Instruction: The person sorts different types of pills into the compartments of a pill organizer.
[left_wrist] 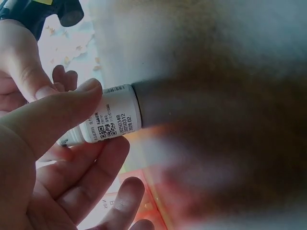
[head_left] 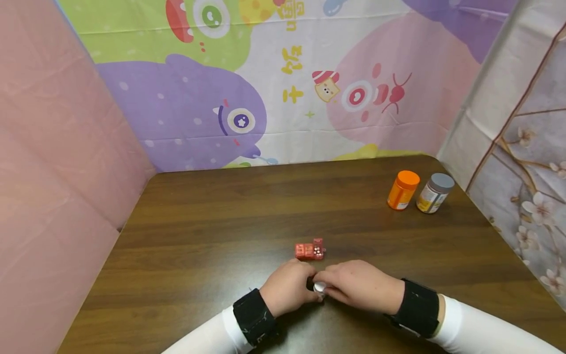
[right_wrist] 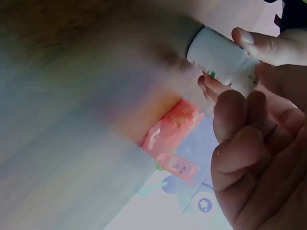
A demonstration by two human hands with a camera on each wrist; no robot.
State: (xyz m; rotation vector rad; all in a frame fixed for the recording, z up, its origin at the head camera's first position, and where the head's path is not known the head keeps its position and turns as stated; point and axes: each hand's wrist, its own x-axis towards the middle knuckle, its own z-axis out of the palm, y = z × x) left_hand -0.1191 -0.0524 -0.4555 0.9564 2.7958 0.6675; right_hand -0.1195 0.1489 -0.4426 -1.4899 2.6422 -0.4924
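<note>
A small white pill bottle [left_wrist: 117, 112] with printed label and codes stands on the table between my two hands. My left hand [head_left: 289, 287] grips its body between thumb and fingers. At the top, my right hand [head_left: 360, 285] pinches the white cap [right_wrist: 245, 76], which looks seated on the bottle. Just beyond the hands lies a translucent red pill organizer [head_left: 305, 250], a row of compartments. Its right-end lid [head_left: 318, 241] is flipped up, and several white pills show in that compartment. In the right wrist view the raised lid [right_wrist: 180, 166] bears printed characters.
Toward the back right of the brown wooden table [head_left: 199, 221] stand an orange jar [head_left: 403, 191] with an orange lid and a jar with a grey lid [head_left: 435, 193]. A cartoon-printed cloth [head_left: 283, 142] hangs along the back edge, with a pink cloth [head_left: 66, 172] at the left.
</note>
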